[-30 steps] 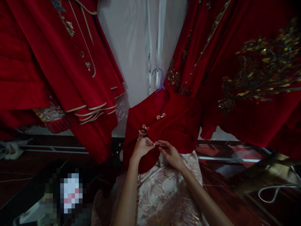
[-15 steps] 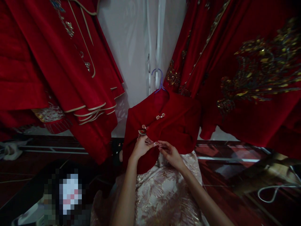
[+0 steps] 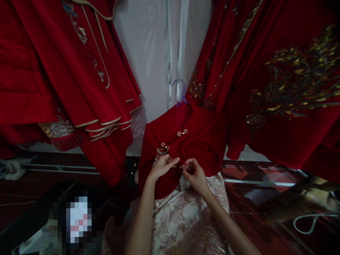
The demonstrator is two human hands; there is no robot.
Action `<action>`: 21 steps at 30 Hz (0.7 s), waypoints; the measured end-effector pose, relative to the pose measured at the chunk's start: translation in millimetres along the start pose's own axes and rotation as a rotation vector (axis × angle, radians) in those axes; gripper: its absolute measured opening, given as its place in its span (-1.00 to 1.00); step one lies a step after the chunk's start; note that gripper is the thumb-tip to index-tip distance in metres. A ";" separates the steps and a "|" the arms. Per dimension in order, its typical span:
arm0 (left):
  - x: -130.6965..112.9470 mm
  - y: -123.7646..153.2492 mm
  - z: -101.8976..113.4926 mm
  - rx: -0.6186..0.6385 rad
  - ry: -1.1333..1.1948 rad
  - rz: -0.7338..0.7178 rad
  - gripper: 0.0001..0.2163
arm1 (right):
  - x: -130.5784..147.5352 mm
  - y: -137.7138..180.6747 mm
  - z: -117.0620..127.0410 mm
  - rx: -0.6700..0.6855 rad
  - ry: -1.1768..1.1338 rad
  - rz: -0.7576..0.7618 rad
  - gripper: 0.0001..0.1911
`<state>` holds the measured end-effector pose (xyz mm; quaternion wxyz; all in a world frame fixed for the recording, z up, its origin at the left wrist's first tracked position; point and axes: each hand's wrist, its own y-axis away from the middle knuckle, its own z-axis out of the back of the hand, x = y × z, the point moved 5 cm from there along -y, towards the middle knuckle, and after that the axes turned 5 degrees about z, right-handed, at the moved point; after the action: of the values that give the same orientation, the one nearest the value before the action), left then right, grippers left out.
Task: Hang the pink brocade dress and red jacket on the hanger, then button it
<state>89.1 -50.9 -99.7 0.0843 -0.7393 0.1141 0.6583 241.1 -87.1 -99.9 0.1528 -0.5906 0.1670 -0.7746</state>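
A short red jacket (image 3: 205, 148) hangs on a purple hanger (image 3: 182, 92), over pale gold-patterned fabric (image 3: 183, 216). My right hand (image 3: 197, 177) pinches a small beaded flower clasp (image 3: 183, 166) between thumb and fingertips at the jacket's lower front. Just to its left, my left hand (image 3: 162, 170) lies against the red cloth, thumb stretched out and apart from the fingers; nothing shows in it. Above the left fingers sits a fan-shaped beaded ornament with tassels (image 3: 161, 151). Another flower clasp (image 3: 182, 132) is higher on the front.
Red garments with pale piping (image 3: 106, 88) hang at the left. At the right hangs red clothing with gold sequin embroidery (image 3: 287, 88). White poles (image 3: 181, 46) stand behind the jacket. A pixelated patch (image 3: 79, 219) is at lower left; a white cord (image 3: 305, 230) lies at lower right.
Both hands were together at the flower clasp. The left thumb has come away from it, while my right hand now has the clasp, slightly further right and lower.
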 end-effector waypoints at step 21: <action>13.3 -16.8 23.3 -0.602 0.558 -0.094 -0.77 | 32.4 3.1 -6.2 0.362 -0.122 -0.002 -0.80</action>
<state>73.0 -29.0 -116.1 -0.1399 -0.8855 -0.0992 0.4318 226.9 -103.4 -74.8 0.2658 -0.5995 0.0146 -0.7548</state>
